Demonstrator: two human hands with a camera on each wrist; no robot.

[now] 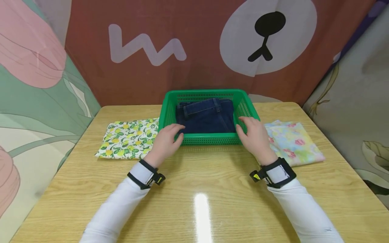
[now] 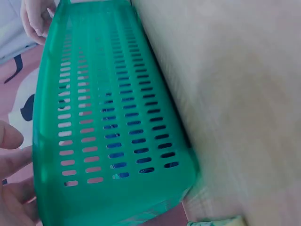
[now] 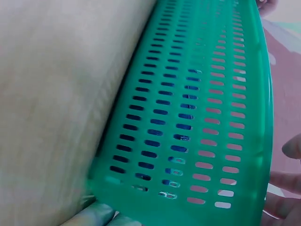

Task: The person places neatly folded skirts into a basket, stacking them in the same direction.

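Note:
A green plastic basket [image 1: 209,139] with slotted walls sits on the table, and folded dark blue jeans [image 1: 206,119] lie inside it. My left hand [image 1: 166,141] is at the basket's front left corner, fingers spread loosely over the rim. At the front right corner, my right hand [image 1: 255,136] reaches over the rim the same way, thumb and fingers apart. Neither hand pinches the jeans. In the wrist views, the left fingers [image 2: 19,162] and right fingers [image 3: 284,181] are partly hidden behind the rim; whether they touch it, I cannot tell.
A folded lemon-print cloth [image 1: 129,140] lies left of the basket. To the right is a folded pastel floral cloth [image 1: 299,143], partly behind my right hand. The wooden table [image 1: 170,209] backs onto a brown printed curtain [image 1: 200,77].

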